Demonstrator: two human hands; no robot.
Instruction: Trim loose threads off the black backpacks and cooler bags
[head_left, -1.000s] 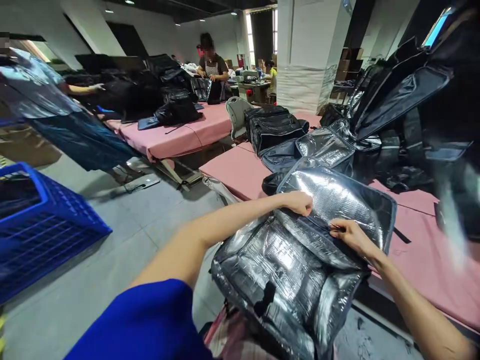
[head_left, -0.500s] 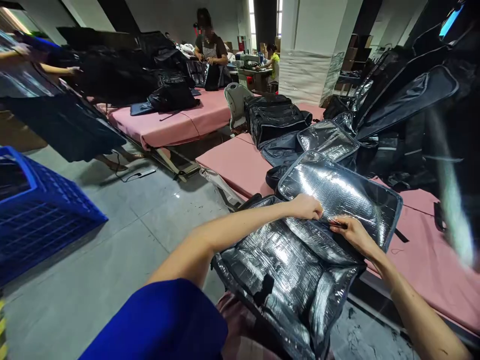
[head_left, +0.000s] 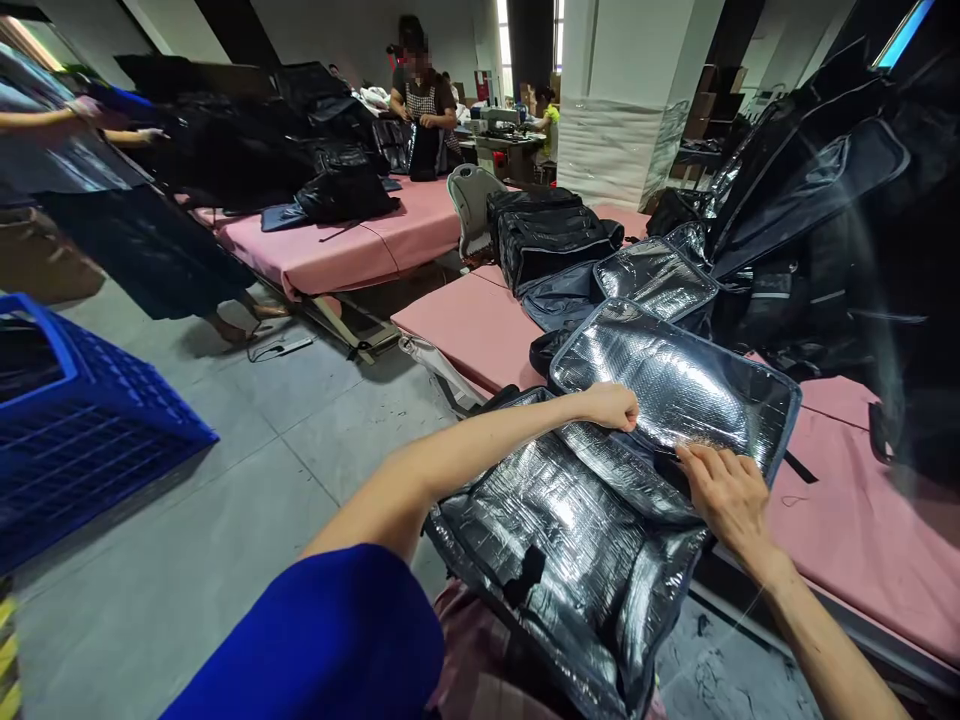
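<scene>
An open insulated bag (head_left: 555, 510) with a black outside and a shiny silver foil lining leans off the table's near edge towards me. Its foil-lined lid (head_left: 682, 385) is folded back over the table. My left hand (head_left: 611, 405) is closed at the seam between the lid and the body, pinching the fabric there. Back up, my right hand (head_left: 727, 495) lies at the lid's near edge with its fingers curled. Whatever lies under those fingers is hidden. A thin thread seems to hang near the right wrist.
More black bags (head_left: 551, 240) stand farther along the pink table (head_left: 472, 325), with a dark heap of them (head_left: 817, 220) at right. A blue crate (head_left: 112, 430) sits on the floor at left. Co-workers stand at another pink table (head_left: 330, 245), near a grey chair (head_left: 474, 205).
My right hand has turned palm down and moved slightly right and down along the lid's edge. The small dark thing it pinched is now out of sight. My left hand has barely shifted.
</scene>
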